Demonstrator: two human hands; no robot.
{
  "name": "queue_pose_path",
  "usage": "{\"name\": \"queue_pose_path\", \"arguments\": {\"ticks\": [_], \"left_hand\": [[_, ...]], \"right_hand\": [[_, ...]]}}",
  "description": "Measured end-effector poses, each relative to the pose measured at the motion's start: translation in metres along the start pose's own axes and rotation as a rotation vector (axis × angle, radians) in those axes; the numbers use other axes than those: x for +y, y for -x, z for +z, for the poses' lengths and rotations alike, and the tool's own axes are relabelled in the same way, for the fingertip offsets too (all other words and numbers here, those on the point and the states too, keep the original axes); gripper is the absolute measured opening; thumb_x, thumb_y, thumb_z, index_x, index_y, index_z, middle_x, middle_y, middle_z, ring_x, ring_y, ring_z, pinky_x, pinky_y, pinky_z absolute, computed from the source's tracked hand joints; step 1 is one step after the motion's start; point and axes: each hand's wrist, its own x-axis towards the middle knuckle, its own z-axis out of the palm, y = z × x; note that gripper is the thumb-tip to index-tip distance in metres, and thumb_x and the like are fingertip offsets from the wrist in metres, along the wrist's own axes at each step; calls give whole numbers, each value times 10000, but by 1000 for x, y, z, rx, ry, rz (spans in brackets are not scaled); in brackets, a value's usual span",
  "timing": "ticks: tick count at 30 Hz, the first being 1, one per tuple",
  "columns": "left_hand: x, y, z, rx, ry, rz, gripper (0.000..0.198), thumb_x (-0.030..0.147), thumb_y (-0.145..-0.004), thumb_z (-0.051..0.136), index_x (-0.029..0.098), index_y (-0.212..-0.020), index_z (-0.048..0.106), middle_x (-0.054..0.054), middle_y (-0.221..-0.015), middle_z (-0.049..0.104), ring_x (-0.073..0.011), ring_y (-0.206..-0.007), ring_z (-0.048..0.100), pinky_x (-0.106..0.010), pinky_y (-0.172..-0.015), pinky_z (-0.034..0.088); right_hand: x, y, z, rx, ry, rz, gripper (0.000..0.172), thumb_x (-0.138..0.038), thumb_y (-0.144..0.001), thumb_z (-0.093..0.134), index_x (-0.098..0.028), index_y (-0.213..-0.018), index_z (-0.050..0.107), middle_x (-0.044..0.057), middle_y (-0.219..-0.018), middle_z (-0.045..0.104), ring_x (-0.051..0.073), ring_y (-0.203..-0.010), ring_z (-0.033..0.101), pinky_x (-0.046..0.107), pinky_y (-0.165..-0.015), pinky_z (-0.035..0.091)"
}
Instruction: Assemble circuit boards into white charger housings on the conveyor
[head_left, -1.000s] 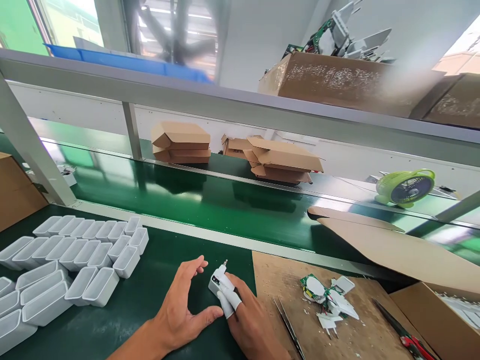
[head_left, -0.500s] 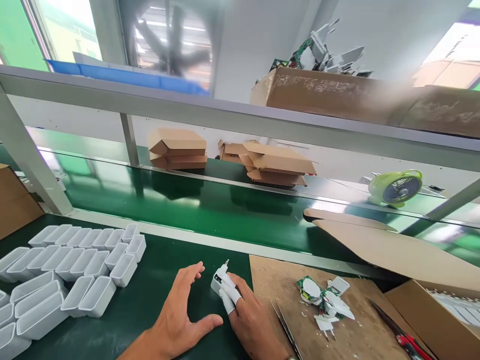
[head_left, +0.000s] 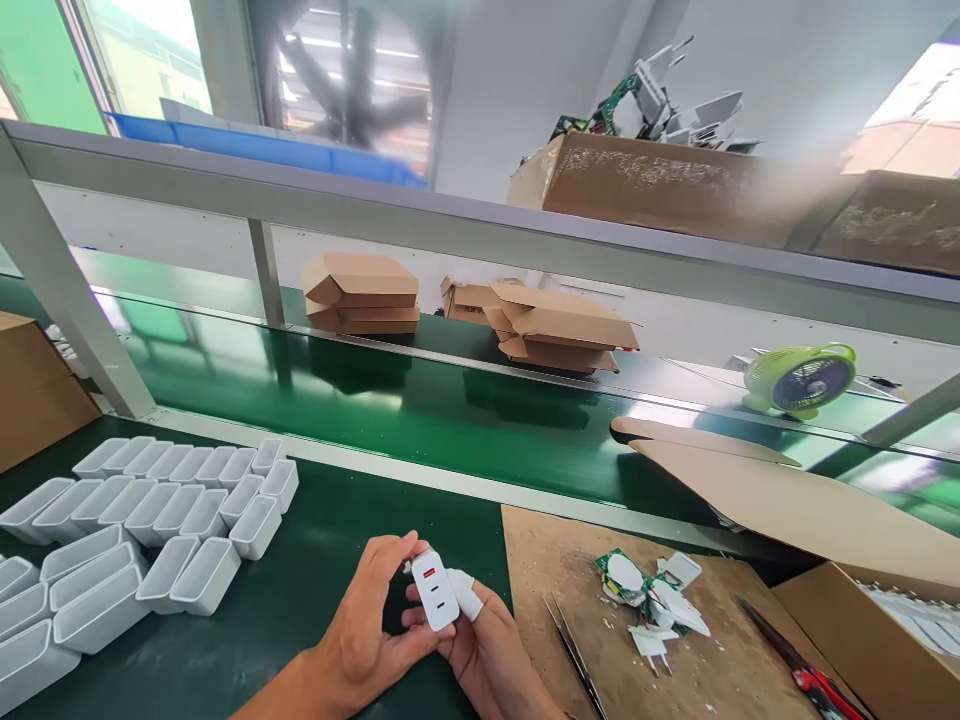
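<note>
A white USB charger (head_left: 435, 592) is held between my two hands, its port face turned up toward me. That face shows one red port and two narrow dark slots. My left hand (head_left: 365, 610) curves round the charger's left side, fingertips at the top end and thumb at the bottom. My right hand (head_left: 491, 640) grips it from the right, with white covers on some fingertips. Tweezers (head_left: 574, 655) lie on the brown board (head_left: 540, 560) just right of my right hand. Opened charger parts with green circuit boards (head_left: 649, 600) lie farther right.
Rows of white plastic housings (head_left: 199, 575) stand on the left of the green bench. Red-handled pliers (head_left: 814, 680) lie at the right, beside an open carton (head_left: 832, 610). A shelf beam (head_left: 480, 215) crosses above, carrying a box of parts (head_left: 645, 185). A green fan (head_left: 802, 380) sits behind.
The charger has been turned so its port face shows instead of its pin side. My left hand has closed in on it from the left, and my right hand has rolled palm-up.
</note>
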Motion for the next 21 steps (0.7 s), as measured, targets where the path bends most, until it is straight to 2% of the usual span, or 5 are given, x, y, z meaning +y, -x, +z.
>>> {"name": "queue_pose_path", "arguments": {"ticks": [7, 11, 14, 18, 21], "left_hand": [[2, -3, -1, -19, -35, 9, 749, 247, -928, 718, 250, -1555, 307, -143, -1297, 626, -314, -1181, 628, -495, -1002, 570], [-1, -3, 0, -102, -144, -54, 782, 164, -930, 635, 243, -1598, 234, -165, -1320, 607, -342, -1205, 612, -569, -1019, 543], [-4, -1, 0, -223, -173, -81, 851, 126, -914, 603, 272, -1637, 179, -173, -1370, 585, -348, -1210, 621, -567, -999, 569], [-7, 3, -3, -335, -152, -98, 808, 58, -890, 562, 325, -1609, 306, -160, -1533, 443, -330, -1305, 600, -490, -1014, 603], [-9, 4, -6, -356, -147, -76, 778, 39, -894, 546, 322, -1594, 357, -149, -1585, 407, -327, -1361, 579, -469, -1057, 588]], "right_hand": [[1, -2, -9, 3, 208, -114, 412, -566, -923, 702, -187, -1079, 736, 112, -1034, 785, 289, -922, 773, 465, -886, 608], [2, -4, -19, 126, 816, -574, 249, -383, -965, 664, -251, -1169, 716, 103, -1165, 737, 287, -1098, 720, 446, -970, 603], [8, -3, -24, 119, 1186, -842, 347, -185, -963, 602, -298, -1285, 662, 104, -1330, 650, 261, -1182, 683, 412, -1026, 582], [14, -1, -25, 139, 1274, -832, 487, -109, -898, 619, -292, -1347, 571, 104, -1380, 602, 232, -1101, 707, 375, -956, 620], [10, 4, -21, 197, 1214, -743, 522, -81, -814, 658, -277, -1286, 550, 66, -1223, 670, 212, -961, 723, 351, -876, 637]]}}
